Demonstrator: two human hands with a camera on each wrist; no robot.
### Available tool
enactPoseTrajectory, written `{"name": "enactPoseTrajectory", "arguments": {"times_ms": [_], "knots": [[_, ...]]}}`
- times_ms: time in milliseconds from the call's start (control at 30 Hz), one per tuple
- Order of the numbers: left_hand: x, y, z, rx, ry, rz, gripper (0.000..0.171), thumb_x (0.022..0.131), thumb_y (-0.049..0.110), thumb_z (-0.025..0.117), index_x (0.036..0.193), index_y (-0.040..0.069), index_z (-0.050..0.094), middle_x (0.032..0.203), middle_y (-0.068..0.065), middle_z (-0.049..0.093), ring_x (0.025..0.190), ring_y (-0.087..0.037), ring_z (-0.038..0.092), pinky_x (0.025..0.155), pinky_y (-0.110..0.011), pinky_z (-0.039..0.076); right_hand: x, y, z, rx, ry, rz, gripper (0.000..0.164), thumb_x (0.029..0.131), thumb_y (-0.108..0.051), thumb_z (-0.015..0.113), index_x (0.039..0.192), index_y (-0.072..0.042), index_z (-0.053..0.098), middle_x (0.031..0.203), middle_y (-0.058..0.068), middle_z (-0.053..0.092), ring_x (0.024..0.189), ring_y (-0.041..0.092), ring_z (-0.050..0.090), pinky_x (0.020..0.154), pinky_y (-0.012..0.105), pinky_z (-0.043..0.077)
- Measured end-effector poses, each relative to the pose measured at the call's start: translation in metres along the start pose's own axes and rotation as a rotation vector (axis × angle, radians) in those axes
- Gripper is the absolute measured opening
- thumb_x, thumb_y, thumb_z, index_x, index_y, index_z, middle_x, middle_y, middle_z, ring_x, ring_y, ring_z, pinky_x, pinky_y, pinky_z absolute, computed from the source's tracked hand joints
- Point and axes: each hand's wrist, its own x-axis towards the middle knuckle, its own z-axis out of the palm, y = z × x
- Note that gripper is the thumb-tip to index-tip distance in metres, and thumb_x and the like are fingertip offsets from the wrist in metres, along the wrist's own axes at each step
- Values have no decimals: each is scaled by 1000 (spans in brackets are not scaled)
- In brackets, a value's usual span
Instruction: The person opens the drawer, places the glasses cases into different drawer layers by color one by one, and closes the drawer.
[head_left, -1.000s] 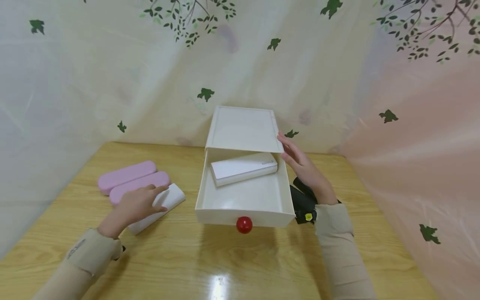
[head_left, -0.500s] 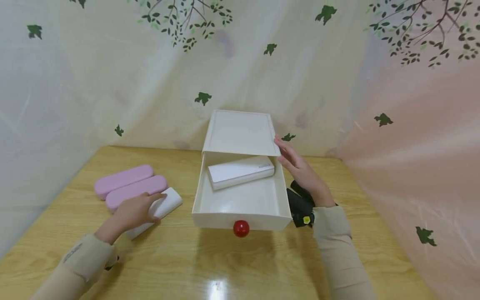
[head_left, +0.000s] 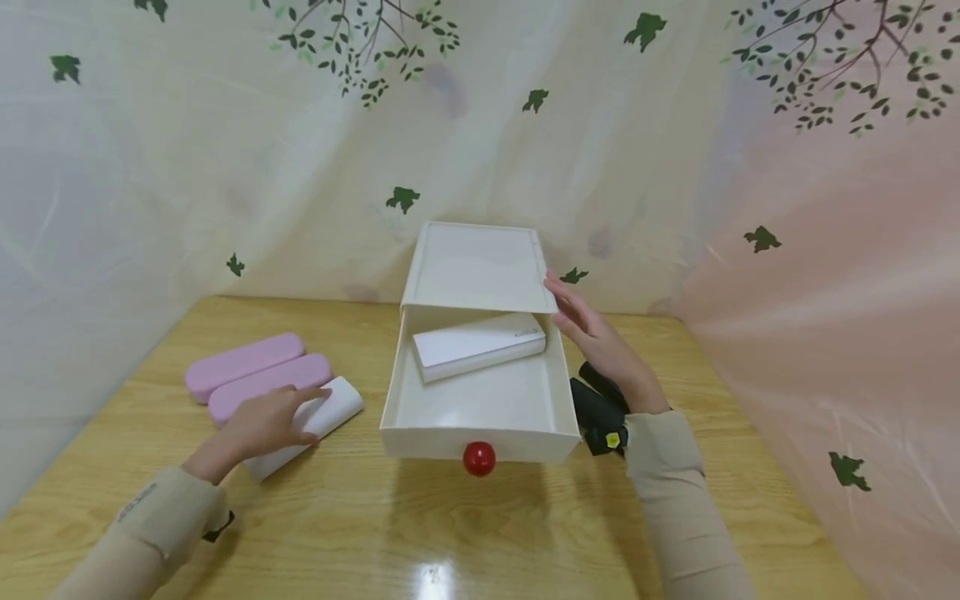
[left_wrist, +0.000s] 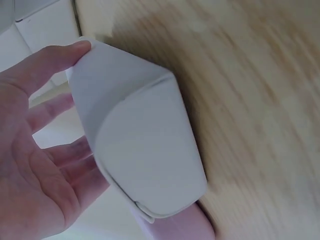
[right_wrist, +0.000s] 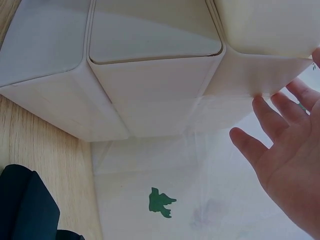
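A white box casing (head_left: 476, 267) stands at the back of the wooden table. Its drawer (head_left: 450, 440), with a red knob (head_left: 479, 458), is pulled out toward me. Inside it a white case (head_left: 480, 344) lies at a slant. My right hand (head_left: 592, 329) is flat and straight-fingered against the casing's right edge (right_wrist: 150, 85). My left hand (head_left: 262, 421) lies over another white case (head_left: 341, 406) on the table. In the left wrist view the thumb and fingers (left_wrist: 35, 165) hold that case (left_wrist: 140, 150) from opposite sides.
Two pink cases (head_left: 243, 365) (head_left: 270, 377) lie side by side just behind the left hand. A black object (head_left: 596, 408) sits beside the drawer's right wall, under my right wrist. Leaf-printed curtains close in the back and the right.
The head view has drifted a little. Both hands and both white cases stay about where they were.
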Motion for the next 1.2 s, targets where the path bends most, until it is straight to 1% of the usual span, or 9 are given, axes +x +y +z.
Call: {"name": "enactPoseTrajectory", "arguments": {"times_ms": [67, 167, 300, 433, 600, 733, 867, 967, 1200], "knots": [[1, 1, -2, -10, 12, 1, 68, 71, 31, 83, 130, 9, 59, 94, -16, 65, 67, -15, 49, 46, -28, 40, 0, 0, 0, 2, -5, 0, 54, 104, -15, 41, 155, -12, 22, 165, 1, 7, 152, 23, 7, 119, 55, 22], [2, 3, -9, -17, 59, 20, 65, 72, 30, 83, 129, 8, 60, 94, -16, 66, 67, -14, 49, 46, -26, 39, 0, 0, 0, 11, -9, 3, 54, 104, -14, 41, 155, -12, 21, 165, 2, 6, 152, 24, 8, 119, 54, 22], [2, 10, -25, -5, 134, 67, 63, 74, 28, 81, 129, 7, 60, 99, -19, 68, 69, -15, 53, 48, -25, 40, 0, 0, 1, 16, -9, 3, 54, 104, -14, 40, 155, -11, 21, 165, 4, 6, 152, 25, 9, 119, 54, 23], [2, 19, -40, 16, 184, 96, 62, 75, 29, 80, 130, 10, 60, 104, -20, 67, 68, -15, 55, 46, -24, 41, 0, 0, 1, 14, -7, 9, 54, 104, -14, 40, 155, -11, 21, 165, 2, 6, 152, 25, 9, 119, 54, 22], [0, 32, -59, 54, 248, 130, 61, 73, 30, 79, 129, 15, 61, 95, -12, 64, 64, -12, 51, 43, -22, 37, 0, 0, 1, 20, -4, 13, 54, 105, -13, 40, 155, -10, 21, 165, 3, 6, 152, 26, 10, 119, 54, 21], [-4, 42, -73, 85, 295, 165, 62, 72, 29, 80, 129, 16, 61, 96, -13, 66, 69, -16, 55, 48, -25, 42, 1, -1, 1, 17, -4, 15, 54, 105, -14, 40, 155, -10, 21, 165, 3, 6, 151, 26, 10, 119, 54, 22], [-9, 51, -87, 74, 299, 165, 63, 73, 28, 79, 132, 18, 59, 104, -14, 66, 66, -15, 55, 49, -26, 42, 1, -2, 1, 11, -10, 13, 54, 105, -15, 40, 155, -11, 20, 165, 1, 5, 152, 26, 10, 119, 54, 22], [-13, 57, -96, 60, 284, 152, 64, 75, 29, 78, 134, 20, 57, 109, -15, 65, 59, -12, 51, 45, -25, 39, 1, -2, 0, 12, -14, 10, 54, 105, -15, 40, 155, -12, 20, 165, 1, 5, 152, 25, 9, 119, 54, 22], [-15, 68, -112, 81, 265, 131, 64, 77, 36, 77, 136, 23, 55, 116, -14, 65, 70, -18, 59, 46, -28, 42, 1, -1, 1, 23, -15, 12, 54, 105, -14, 39, 155, -12, 20, 165, 1, 4, 152, 25, 9, 119, 54, 21]]}}
